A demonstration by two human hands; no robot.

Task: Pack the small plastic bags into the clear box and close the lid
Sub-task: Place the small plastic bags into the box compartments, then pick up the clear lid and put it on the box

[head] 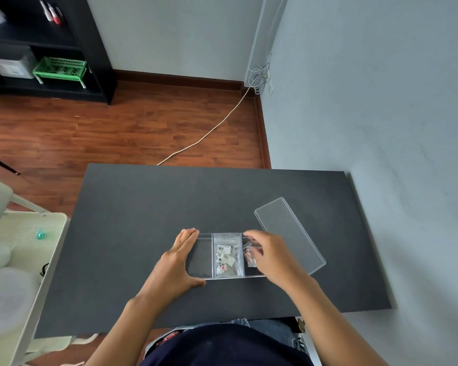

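A clear box (202,257) with three compartments lies on the dark table (143,212). Its middle compartment holds a small plastic bag (226,256) with a barcode label and tiny coloured pieces. My left hand (179,262) rests flat against the box's left end, bracing it. My right hand (269,256) is over the right compartment, fingers pinched on a second small bag (250,257) with reddish pieces, which sits partly inside that compartment. The left compartment looks empty. The clear lid (288,233) lies flat on the table just right of and behind the box.
A grey wall runs along the table's right edge. To the left stands a white cart (24,233) with a small teal item. Beyond the table are a wooden floor, a white cable and a black shelf with a green basket (60,68).
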